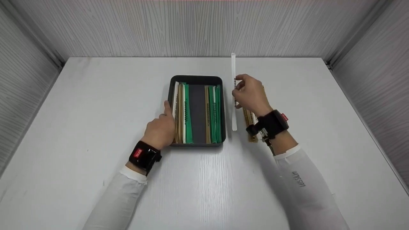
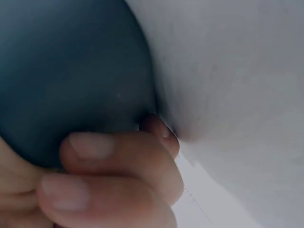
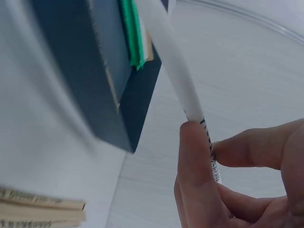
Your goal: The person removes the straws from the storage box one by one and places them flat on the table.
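Note:
In the head view my left hand [image 1: 160, 129] holds the left side of a dark rectangular box [image 1: 197, 145]. Its curled fingers [image 2: 123, 152] press against the box's outer wall in the left wrist view. My right hand [image 1: 251, 94] pinches a long, slim white paper-wrapped stick [image 1: 233, 67] with dark print, between thumb and fingers. The stick is held beside the box's right wall. Inside the box, white, brown and green wrapped sticks [image 1: 188, 127] line the left side, and brown and green ones [image 1: 218, 127] line the right, with bare bottom between.
Partly under my right wrist lies a small group of brown and white wrapped sticks [image 1: 252, 138] on the white table [image 1: 198, 191]. Wood-patterned panels [image 1: 143, 28] enclose the table at the back and both sides.

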The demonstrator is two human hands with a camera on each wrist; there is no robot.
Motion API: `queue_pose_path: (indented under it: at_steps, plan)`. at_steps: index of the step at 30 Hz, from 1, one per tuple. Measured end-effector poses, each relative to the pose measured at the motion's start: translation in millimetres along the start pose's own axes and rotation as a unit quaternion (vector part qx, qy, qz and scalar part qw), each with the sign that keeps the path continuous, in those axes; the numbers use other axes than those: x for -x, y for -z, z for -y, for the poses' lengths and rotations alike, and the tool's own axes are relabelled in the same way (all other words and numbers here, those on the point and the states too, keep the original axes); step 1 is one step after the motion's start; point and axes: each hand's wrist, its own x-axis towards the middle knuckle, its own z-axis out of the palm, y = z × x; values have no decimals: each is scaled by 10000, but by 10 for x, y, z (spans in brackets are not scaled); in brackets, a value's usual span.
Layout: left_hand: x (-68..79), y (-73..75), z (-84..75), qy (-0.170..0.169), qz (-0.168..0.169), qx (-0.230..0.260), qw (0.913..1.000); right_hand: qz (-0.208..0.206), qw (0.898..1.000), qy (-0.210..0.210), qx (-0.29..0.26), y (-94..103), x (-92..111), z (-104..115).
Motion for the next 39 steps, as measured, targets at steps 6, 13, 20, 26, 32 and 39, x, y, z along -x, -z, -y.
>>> queue_pose_path:
  at_steps: [6,13,20,26,32,39]
  plan:
    - [8,-1,10,-71,-46,57,9999,119,9975,-100,694,55,1,-262]
    - [7,-9,10,-96,-52,81,9999,127,9915,-286,1265,-29,-32,-496]
    - [4,9,6,-19,27,82,10000,205,9846,-491,1664,-100,-67,-608]
    - [1,9,8,-27,44,100,9999,330,9812,-724,1756,-144,-60,-634]
    - [3,6,9,-59,-10,60,10000,340,9822,-690,1715,-160,-52,-641]
    - [0,-9,21,-81,-2,-4,10000,329,9830,-607,1702,-162,-59,-656]
